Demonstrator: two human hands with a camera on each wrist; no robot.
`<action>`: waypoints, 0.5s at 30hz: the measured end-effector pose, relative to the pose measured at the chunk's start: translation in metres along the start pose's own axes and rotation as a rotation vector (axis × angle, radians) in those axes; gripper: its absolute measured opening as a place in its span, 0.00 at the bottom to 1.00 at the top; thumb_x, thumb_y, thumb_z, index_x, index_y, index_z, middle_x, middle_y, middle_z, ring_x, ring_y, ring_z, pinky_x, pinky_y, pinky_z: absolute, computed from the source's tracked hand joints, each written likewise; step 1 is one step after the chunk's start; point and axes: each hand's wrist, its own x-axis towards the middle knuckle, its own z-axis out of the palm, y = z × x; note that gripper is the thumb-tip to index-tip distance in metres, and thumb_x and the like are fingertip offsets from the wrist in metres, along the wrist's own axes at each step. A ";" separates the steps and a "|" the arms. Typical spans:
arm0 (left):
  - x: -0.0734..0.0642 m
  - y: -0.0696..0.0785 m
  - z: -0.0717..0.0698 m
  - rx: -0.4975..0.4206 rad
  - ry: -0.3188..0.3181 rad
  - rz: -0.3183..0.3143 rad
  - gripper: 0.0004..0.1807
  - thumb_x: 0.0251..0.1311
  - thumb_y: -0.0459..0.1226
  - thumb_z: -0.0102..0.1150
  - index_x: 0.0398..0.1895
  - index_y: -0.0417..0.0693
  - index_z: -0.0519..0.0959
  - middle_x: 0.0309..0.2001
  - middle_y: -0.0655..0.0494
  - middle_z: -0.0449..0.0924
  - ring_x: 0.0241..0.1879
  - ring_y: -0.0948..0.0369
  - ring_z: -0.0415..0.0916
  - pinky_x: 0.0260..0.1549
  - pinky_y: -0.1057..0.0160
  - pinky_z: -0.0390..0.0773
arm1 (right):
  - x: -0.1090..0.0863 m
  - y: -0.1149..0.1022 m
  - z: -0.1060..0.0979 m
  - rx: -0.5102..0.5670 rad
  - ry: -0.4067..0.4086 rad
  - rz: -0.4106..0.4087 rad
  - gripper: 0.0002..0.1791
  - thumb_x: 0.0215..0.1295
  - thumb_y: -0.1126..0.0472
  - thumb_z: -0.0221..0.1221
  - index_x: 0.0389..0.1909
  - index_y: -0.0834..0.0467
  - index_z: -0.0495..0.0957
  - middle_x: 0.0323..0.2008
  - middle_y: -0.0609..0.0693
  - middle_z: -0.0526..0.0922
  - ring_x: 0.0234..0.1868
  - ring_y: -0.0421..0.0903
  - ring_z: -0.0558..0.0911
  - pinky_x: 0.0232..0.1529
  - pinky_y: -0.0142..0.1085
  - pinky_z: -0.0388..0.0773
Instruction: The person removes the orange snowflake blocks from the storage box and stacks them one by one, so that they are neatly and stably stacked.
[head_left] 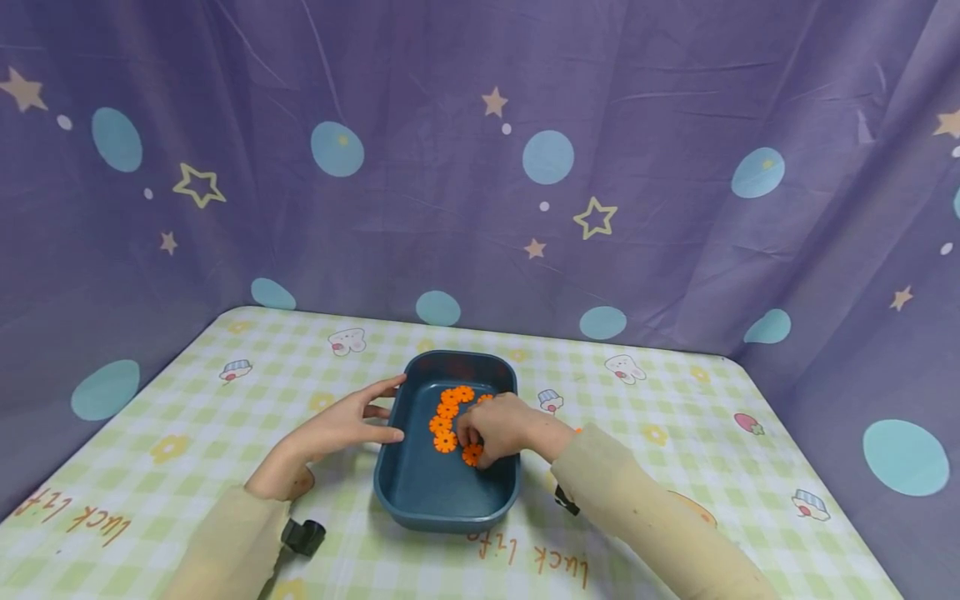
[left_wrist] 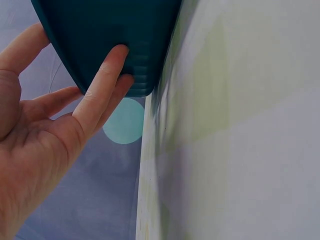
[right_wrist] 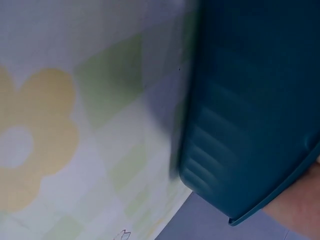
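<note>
left hand (head_left: 341, 423) spread against a dark blue tray (head_left: 426, 493), right hand (head_left: 501, 427) dipped inside it.
a purple starred curtain (head_left: 450, 75) backs the checked tabletop (head_left: 667, 400); midway between its left and right edges sits the tray, far end toward the back edge — left fingers fairly straight on its outer wall. inside, orange flower-shaped pieces (head_left: 447, 411) form a curved row; bent right fingers touch another orange piece (head_left: 472, 456) near the tray's right wall — whether pinching it, i cannot tell.

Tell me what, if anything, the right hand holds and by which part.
The right hand seems to pinch an orange flower piece by its edges.
</note>
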 end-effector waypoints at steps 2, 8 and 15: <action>0.000 0.001 0.000 0.002 -0.001 0.004 0.45 0.53 0.40 0.63 0.71 0.58 0.49 0.68 0.42 0.48 0.62 0.41 0.58 0.44 0.56 0.76 | -0.001 0.000 -0.001 0.010 0.009 -0.008 0.15 0.43 0.49 0.69 0.34 0.39 0.77 0.29 0.32 0.75 0.29 0.32 0.72 0.31 0.29 0.67; 0.001 0.001 -0.001 0.001 -0.004 0.010 0.45 0.53 0.40 0.63 0.71 0.57 0.48 0.68 0.42 0.48 0.62 0.41 0.58 0.44 0.56 0.77 | -0.002 0.004 0.000 0.047 0.049 -0.035 0.15 0.44 0.50 0.68 0.35 0.40 0.78 0.32 0.35 0.76 0.31 0.32 0.72 0.31 0.27 0.68; 0.001 -0.001 -0.001 0.004 -0.002 0.002 0.45 0.53 0.40 0.63 0.71 0.57 0.48 0.68 0.42 0.48 0.62 0.41 0.58 0.43 0.56 0.77 | -0.003 0.007 0.001 0.101 0.113 -0.076 0.15 0.45 0.50 0.67 0.36 0.41 0.78 0.34 0.35 0.78 0.34 0.32 0.75 0.34 0.27 0.71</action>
